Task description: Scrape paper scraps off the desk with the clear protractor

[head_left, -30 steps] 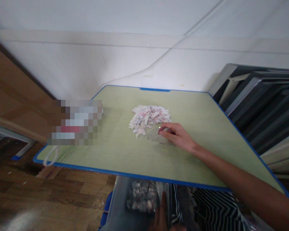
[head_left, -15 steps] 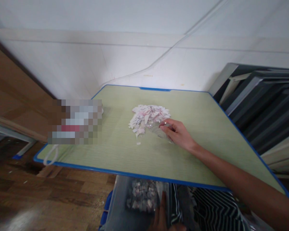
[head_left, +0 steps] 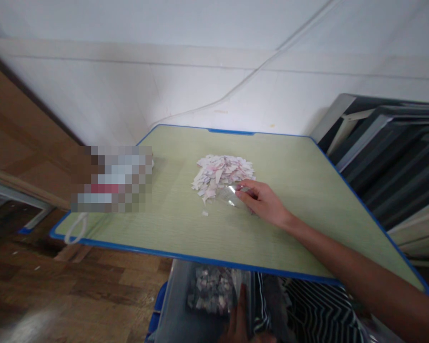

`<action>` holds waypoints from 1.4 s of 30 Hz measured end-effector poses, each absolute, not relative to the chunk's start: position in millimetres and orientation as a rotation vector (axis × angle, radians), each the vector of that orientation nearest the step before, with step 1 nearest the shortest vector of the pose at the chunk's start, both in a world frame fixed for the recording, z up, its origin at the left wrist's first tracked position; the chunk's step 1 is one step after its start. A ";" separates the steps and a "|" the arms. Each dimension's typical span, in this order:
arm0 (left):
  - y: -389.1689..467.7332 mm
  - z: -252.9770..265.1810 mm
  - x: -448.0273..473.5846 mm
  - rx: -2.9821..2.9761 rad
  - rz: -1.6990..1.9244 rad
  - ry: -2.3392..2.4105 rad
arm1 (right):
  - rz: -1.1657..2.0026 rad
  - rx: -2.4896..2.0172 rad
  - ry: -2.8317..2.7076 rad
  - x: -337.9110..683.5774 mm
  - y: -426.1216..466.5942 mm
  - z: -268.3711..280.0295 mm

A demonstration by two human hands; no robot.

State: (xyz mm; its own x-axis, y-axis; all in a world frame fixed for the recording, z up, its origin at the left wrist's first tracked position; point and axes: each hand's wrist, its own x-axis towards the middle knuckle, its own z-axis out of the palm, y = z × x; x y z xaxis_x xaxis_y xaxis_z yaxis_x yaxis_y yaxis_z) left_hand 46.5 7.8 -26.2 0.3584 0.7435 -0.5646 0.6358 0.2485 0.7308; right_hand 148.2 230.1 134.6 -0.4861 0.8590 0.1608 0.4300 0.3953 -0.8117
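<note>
My right hand (head_left: 266,202) reaches over the green tabletop (head_left: 289,243). Its thumb and fingers pinch a clear, curved plastic piece (head_left: 229,195) that looks like a protractor and is tilted, with glare on it. The piece is at the near right side of a heap of torn paper scraps (head_left: 223,169), pale with pink patches. One small scrap (head_left: 205,214) lies apart in front. Below the table edge, my left hand (head_left: 239,317) is at the right wall of a translucent plastic bin (head_left: 178,305), fingers inside and thumb outside. More paper scraps (head_left: 212,290) lie in the bin.
A blurred-out item (head_left: 114,178) with a white loop handle (head_left: 76,229) stands at the table's left. A brown cardboard box (head_left: 25,128) is beyond it. Dark framed panels (head_left: 393,157) lean at right. Striped cloth (head_left: 318,305) is beneath the table, and a white wall (head_left: 200,81) behind.
My right hand has shifted slightly down and left, turning the clear plastic piece so that it now catches bright glare. My left hand stays at the bin; the heap looks much the same.
</note>
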 end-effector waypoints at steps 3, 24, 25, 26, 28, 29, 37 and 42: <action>9.0 -29.1 45.9 1.497 0.068 1.311 | 0.897 -1.086 -2.163 148.5 229.7 134.8; 9.4 -28.0 43.8 1.353 0.095 1.318 | 1.076 -0.992 -2.112 148.2 228.2 135.7; 8.8 -30.1 43.3 1.371 0.096 1.300 | 1.071 -0.996 -2.133 148.7 227.8 135.7; 8.4 -30.9 43.1 1.396 0.107 1.284 | 1.092 -0.986 -2.167 149.1 227.2 135.7; 8.4 -29.4 43.4 1.429 0.144 1.280 | 1.188 -0.921 -2.233 149.8 226.1 135.9; 8.4 -27.5 43.8 1.433 0.157 1.292 | 1.235 -0.883 -2.243 150.0 225.7 135.9; 10.9 -14.0 50.3 1.418 0.096 1.367 | 1.083 -0.948 -2.215 143.7 222.7 137.2; 9.5 -20.2 48.0 1.446 0.122 1.342 | 1.209 -0.833 -2.319 144.8 216.7 138.7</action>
